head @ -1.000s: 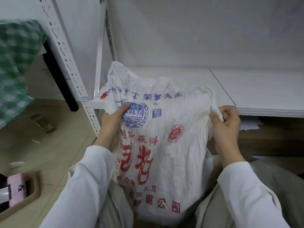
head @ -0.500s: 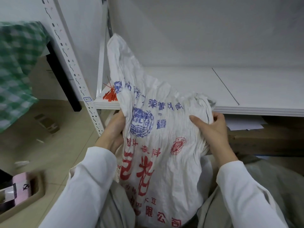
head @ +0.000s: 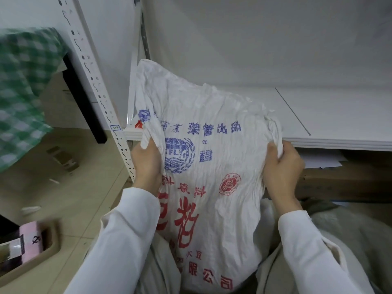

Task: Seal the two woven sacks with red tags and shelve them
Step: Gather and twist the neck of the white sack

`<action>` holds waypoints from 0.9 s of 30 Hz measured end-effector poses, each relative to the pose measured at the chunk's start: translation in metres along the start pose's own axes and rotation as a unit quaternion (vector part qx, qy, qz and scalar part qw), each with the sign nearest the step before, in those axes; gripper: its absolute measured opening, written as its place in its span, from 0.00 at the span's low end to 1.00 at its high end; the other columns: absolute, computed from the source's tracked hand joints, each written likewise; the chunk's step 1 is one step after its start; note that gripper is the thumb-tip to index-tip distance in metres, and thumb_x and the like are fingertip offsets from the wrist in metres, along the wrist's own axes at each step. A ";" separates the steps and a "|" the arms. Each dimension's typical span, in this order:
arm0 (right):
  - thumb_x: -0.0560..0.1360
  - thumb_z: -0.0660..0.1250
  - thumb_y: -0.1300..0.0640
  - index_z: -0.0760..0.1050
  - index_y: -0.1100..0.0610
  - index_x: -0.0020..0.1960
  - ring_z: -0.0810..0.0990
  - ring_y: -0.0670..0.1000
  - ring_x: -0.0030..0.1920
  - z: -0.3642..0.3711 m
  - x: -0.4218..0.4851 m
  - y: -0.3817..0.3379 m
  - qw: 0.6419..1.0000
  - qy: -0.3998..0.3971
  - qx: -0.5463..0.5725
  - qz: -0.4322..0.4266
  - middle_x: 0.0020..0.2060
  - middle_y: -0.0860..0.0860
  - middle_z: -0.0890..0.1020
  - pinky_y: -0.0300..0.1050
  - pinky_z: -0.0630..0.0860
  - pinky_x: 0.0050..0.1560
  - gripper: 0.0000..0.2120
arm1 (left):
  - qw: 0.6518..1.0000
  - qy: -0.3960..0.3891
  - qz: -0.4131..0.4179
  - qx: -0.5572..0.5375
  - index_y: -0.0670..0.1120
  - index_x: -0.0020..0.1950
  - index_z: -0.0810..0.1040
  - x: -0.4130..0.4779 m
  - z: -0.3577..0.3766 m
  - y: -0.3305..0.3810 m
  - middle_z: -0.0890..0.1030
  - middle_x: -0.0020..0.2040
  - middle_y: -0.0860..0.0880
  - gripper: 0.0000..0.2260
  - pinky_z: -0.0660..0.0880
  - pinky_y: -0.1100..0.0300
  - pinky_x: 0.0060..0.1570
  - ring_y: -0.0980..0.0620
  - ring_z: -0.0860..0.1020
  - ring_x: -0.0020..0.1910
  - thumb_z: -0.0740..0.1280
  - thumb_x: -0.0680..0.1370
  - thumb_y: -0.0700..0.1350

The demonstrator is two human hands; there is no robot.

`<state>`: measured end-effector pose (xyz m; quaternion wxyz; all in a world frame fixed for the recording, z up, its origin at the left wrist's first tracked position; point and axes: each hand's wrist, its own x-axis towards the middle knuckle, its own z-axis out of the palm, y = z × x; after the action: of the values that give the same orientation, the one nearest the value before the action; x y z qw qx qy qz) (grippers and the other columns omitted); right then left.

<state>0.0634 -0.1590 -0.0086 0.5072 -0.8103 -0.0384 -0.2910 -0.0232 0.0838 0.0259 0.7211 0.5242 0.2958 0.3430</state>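
A crumpled white woven sack (head: 214, 166) with blue and red print stands upright between my knees, its top spread wide in front of the shelf. My left hand (head: 147, 164) grips the sack's upper left edge. My right hand (head: 283, 164) grips the upper right corner. A bit of red, a tag (head: 139, 124), shows on the white shelf board (head: 339, 115) just behind the sack's left edge; most of it is hidden. A second sack does not show.
A perforated white shelf upright (head: 96, 85) stands to the left. A green checked cloth (head: 23, 85) hangs at far left. On the floor at lower left lies a tray with a pink box (head: 31, 238). Brown cardboard (head: 347, 183) sits under the shelf.
The sack's top, bunched and lifted high half a second ago, is now pulled wide and lower. My hands have moved apart to its two upper edges.
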 end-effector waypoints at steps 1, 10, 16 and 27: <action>0.79 0.61 0.53 0.76 0.62 0.57 0.79 0.61 0.46 0.003 -0.004 -0.003 1.000 -0.027 0.000 -0.010 0.46 0.57 0.81 0.45 0.69 0.43 0.14 | 1.000 -0.010 -0.004 0.013 0.50 0.35 0.80 -0.003 0.003 -0.003 0.81 0.40 0.48 0.11 0.77 0.46 0.52 0.44 0.80 0.45 0.68 0.76 0.51; 0.67 0.63 0.28 0.76 0.54 0.61 0.66 0.57 0.62 0.012 -0.034 -0.031 0.942 -0.121 -0.264 -0.169 0.62 0.53 0.75 0.51 0.66 0.54 0.36 | 0.974 -0.161 -0.152 0.041 0.44 0.52 0.81 -0.022 0.017 -0.008 0.86 0.47 0.45 0.13 0.81 0.52 0.48 0.46 0.85 0.46 0.71 0.74 0.53; 0.67 0.70 0.47 0.70 0.54 0.28 0.75 0.56 0.41 0.027 -0.036 -0.005 0.902 -0.352 -0.245 -0.051 0.28 0.50 0.76 0.45 0.72 0.43 0.15 | 0.915 -0.303 -0.214 0.161 0.40 0.56 0.81 -0.030 0.021 -0.013 0.86 0.46 0.42 0.12 0.80 0.56 0.41 0.47 0.85 0.43 0.71 0.74 0.42; 0.74 0.61 0.66 0.78 0.54 0.43 0.79 0.54 0.43 -0.007 0.002 -0.010 0.998 0.001 -0.003 0.060 0.39 0.52 0.81 0.40 0.70 0.44 0.10 | 0.975 -0.124 -0.171 0.070 0.30 0.62 0.75 -0.018 0.014 0.002 0.81 0.48 0.37 0.15 0.78 0.48 0.56 0.41 0.81 0.48 0.61 0.81 0.39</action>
<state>0.0588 -0.1607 0.0030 0.5212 -0.8124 0.0118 -0.2611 -0.0231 0.0622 0.0328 0.7619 0.5534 0.3122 0.1256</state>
